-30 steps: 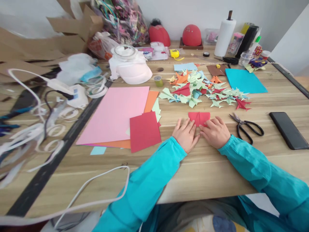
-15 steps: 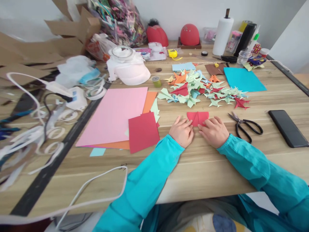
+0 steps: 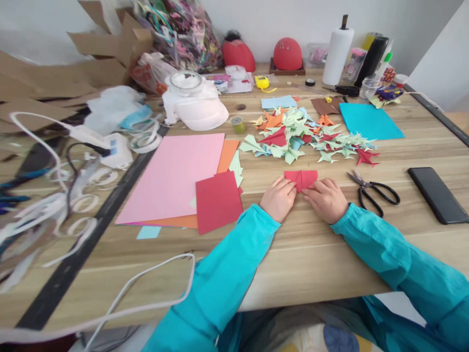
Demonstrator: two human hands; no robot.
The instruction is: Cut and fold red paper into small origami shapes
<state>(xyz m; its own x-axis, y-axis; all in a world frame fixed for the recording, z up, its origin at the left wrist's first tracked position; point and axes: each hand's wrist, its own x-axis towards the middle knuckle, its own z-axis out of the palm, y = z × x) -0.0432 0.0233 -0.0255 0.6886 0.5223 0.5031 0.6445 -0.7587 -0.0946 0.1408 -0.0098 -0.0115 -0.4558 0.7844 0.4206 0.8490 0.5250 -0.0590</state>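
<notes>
A small folded red paper (image 3: 301,177) lies on the wooden table in front of me, with crease lines meeting near its middle. My left hand (image 3: 279,196) grips its left lower edge, fingers closed and pressed onto it. On the other side my right hand (image 3: 327,198) pinches the right lower corner, its fingertips bent over the paper. The lower part of the paper is partly hidden by my fingers. Black-handled scissors (image 3: 373,190) lie partly open just right of my right hand. Beyond the paper is a pile of folded paper pieces (image 3: 293,127), mostly pale green with some red and orange.
Red sheets (image 3: 219,203) overlap a large pink sheet (image 3: 176,176) on the left. A phone (image 3: 437,195) lies at the right, and a turquoise sheet (image 3: 372,121) farther back. A white cable (image 3: 146,269) loops near the front left edge. White tape rolls (image 3: 145,142) sit by the power strip.
My left hand has shifted slightly right, its fingers drawn closer together on the red paper. The right hand stays nearly in place at its corner.
</notes>
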